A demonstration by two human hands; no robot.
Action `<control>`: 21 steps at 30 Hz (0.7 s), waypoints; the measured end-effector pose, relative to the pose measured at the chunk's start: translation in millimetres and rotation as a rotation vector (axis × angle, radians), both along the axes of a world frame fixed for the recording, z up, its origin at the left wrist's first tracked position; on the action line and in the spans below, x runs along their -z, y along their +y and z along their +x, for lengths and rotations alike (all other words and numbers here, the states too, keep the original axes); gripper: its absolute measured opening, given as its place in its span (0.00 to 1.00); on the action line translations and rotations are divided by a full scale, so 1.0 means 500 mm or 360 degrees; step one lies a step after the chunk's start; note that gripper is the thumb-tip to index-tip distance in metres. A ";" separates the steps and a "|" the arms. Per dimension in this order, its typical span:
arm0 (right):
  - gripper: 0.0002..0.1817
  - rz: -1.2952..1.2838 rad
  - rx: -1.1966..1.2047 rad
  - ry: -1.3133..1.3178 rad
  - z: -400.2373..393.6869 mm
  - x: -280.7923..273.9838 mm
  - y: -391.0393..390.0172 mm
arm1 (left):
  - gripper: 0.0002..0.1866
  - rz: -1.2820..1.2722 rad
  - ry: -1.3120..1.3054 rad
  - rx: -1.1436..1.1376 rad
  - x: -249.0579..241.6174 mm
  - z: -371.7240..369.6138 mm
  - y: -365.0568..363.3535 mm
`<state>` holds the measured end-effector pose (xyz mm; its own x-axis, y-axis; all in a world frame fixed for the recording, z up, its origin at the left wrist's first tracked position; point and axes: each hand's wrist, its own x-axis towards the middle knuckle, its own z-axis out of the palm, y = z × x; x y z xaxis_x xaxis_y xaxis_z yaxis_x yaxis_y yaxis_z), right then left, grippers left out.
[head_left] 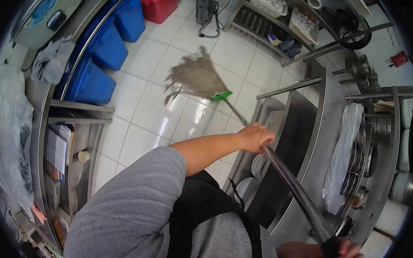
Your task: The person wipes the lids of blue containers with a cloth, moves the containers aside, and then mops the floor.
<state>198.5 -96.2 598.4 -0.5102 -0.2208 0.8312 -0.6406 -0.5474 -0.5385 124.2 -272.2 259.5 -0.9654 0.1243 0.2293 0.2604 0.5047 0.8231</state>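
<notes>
A mop [197, 77] with grey-brown strands and a green clamp is spread over the white tiled floor, its strands blurred. Its long metal handle runs diagonally toward the lower right. Partway along that handle, my left hand [257, 137] is wrapped round it, with the left arm reaching across in front of my body. My right hand [347, 257] is closed round the black end of the handle at the lower right, partly in shadow. Beside the handle stands a steel counter, with stacked white plates [245, 188] on a shelf beneath.
Blue bins [94, 83] and a red bin [160, 4] line the left and back. A floor fan [206, 10] with a cable stands at the back. Steel shelving with trays of eggs [269, 1] is at the back right. A steel counter [306, 181] borders the right side.
</notes>
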 end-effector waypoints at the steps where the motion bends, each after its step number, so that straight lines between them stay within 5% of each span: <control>1: 0.10 0.0111 -0.0080 -0.0092 -0.012 0.029 0.008 | 0.19 -0.0011 -0.0006 0.0025 0.009 -0.027 -0.016; 3: 0.08 0.0440 -0.0116 -0.0048 -0.077 0.097 -0.008 | 0.21 -0.0094 -0.0177 -0.0204 0.028 -0.081 -0.040; 5: 0.08 0.0372 0.0372 -0.0149 -0.119 0.181 -0.065 | 0.30 -0.0096 -0.0039 -0.0246 0.029 -0.100 -0.061; 7: 0.10 0.0196 0.0465 -0.0097 -0.189 0.307 -0.116 | 0.39 0.0064 -0.0092 -0.0522 0.022 -0.101 -0.077; 9: 0.04 0.0530 0.0932 -0.0347 -0.234 0.526 -0.148 | 0.41 0.0012 -0.0176 -0.0437 0.051 -0.085 -0.102; 13: 0.06 0.0976 0.0798 -0.0471 -0.316 0.667 -0.324 | 0.45 -0.0157 -0.0501 -0.0231 0.115 -0.074 -0.202; 17: 0.06 0.1292 0.0834 -0.0452 -0.361 0.694 -0.328 | 0.46 -0.0236 -0.0611 -0.0063 0.137 -0.154 -0.319; 21: 0.06 0.1093 0.1155 -0.0909 -0.217 0.540 -0.297 | 0.48 -0.0291 -0.0459 -0.0006 0.093 -0.258 -0.372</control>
